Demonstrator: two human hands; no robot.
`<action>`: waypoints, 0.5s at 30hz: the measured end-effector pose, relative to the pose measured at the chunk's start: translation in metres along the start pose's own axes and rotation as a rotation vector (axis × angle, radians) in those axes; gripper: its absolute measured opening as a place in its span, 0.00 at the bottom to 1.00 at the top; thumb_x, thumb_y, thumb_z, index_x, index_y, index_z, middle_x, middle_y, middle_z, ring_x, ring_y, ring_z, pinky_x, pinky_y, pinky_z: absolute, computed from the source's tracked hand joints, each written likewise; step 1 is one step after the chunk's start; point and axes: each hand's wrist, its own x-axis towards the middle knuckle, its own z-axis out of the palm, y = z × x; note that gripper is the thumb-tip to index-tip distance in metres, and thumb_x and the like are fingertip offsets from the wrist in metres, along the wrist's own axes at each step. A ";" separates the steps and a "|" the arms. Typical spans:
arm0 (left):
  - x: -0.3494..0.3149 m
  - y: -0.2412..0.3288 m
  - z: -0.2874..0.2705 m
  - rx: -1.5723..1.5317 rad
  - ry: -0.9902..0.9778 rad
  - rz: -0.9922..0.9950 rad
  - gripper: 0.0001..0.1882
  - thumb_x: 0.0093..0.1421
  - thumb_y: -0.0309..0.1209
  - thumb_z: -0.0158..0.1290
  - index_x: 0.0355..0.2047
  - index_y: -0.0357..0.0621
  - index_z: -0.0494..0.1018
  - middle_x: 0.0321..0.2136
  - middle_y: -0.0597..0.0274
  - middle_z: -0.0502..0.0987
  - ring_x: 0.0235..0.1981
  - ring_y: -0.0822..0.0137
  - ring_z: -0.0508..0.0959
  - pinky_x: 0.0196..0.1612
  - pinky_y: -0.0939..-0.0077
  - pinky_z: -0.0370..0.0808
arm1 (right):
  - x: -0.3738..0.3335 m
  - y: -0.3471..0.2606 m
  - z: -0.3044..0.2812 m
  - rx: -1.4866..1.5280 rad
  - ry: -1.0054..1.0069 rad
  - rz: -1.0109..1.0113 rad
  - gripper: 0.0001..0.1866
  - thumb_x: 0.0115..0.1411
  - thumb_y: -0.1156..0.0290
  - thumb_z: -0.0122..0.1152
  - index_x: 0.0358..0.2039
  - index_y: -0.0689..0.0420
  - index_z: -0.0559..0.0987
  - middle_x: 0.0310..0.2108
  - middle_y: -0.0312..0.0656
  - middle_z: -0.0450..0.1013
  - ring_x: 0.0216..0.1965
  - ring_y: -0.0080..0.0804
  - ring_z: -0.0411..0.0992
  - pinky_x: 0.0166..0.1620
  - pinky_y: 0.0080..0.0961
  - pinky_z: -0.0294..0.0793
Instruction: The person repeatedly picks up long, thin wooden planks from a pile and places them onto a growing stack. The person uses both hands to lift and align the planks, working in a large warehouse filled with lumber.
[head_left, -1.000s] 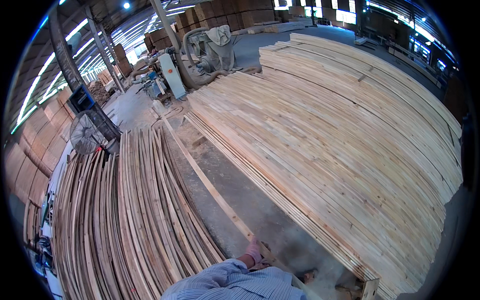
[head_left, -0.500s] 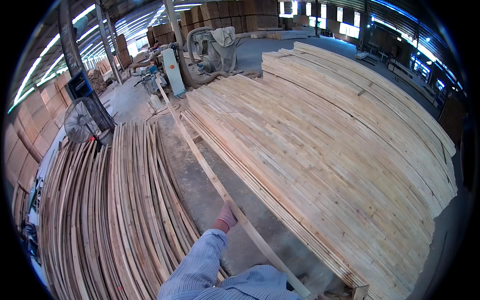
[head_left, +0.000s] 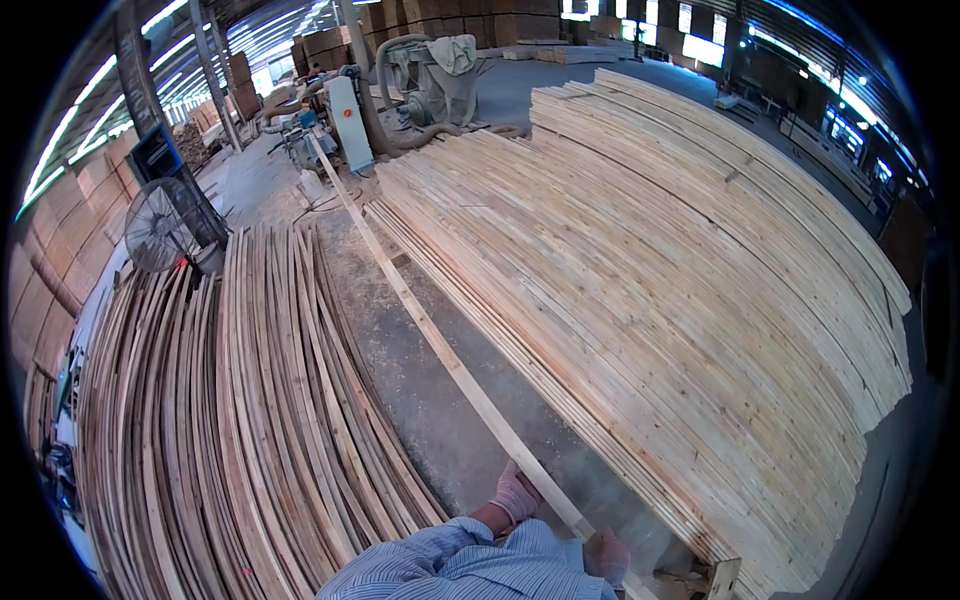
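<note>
A long, thin wooden strip (head_left: 437,342) slants across the floor gap, from a machine at the far end down to my body. My left hand (head_left: 517,494), in a pale pinkish glove, grips it from its left side, with the fingers partly hidden beneath the wood. Close to the strip's near end, my right hand (head_left: 606,556) closes around it. That hand is also gloved and slightly blurred. At its far end the strip meets the machine (head_left: 303,140), though the exact contact is too small to tell.
On the right lies a wide, layered stack of pale boards (head_left: 640,300). Dark, rough strips (head_left: 270,400) form a pile on the left. A standing fan (head_left: 160,228) is beside a post. Beyond are a control cabinet (head_left: 349,125) and a hose (head_left: 410,145). Sawdust marks the floor (head_left: 385,340).
My left hand has slid or drawn back toward me, lower and to the right along the strip. My right hand has come into fuller view at the near end.
</note>
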 end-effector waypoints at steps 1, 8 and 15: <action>-0.007 0.004 0.001 0.010 0.015 0.027 0.30 0.68 0.57 0.33 0.45 0.42 0.69 0.40 0.48 0.76 0.45 0.46 0.74 0.55 0.42 0.68 | -0.001 0.009 0.008 0.111 0.008 -0.069 0.32 0.48 0.37 0.60 0.37 0.56 0.76 0.30 0.52 0.77 0.37 0.53 0.76 0.41 0.46 0.72; -0.026 -0.003 0.041 0.131 0.143 0.068 0.31 0.67 0.58 0.33 0.41 0.41 0.69 0.36 0.48 0.74 0.39 0.44 0.76 0.47 0.41 0.73 | -0.133 0.209 -0.044 -0.017 0.180 0.231 0.26 0.58 0.52 0.59 0.51 0.56 0.75 0.39 0.57 0.76 0.43 0.52 0.75 0.43 0.42 0.76; -0.048 0.003 0.078 0.287 0.249 0.147 0.33 0.66 0.61 0.33 0.40 0.41 0.69 0.32 0.48 0.74 0.36 0.44 0.78 0.42 0.42 0.78 | -0.231 0.305 -0.086 -0.108 -0.008 0.490 0.22 0.64 0.49 0.52 0.41 0.55 0.80 0.37 0.53 0.78 0.42 0.53 0.75 0.47 0.43 0.72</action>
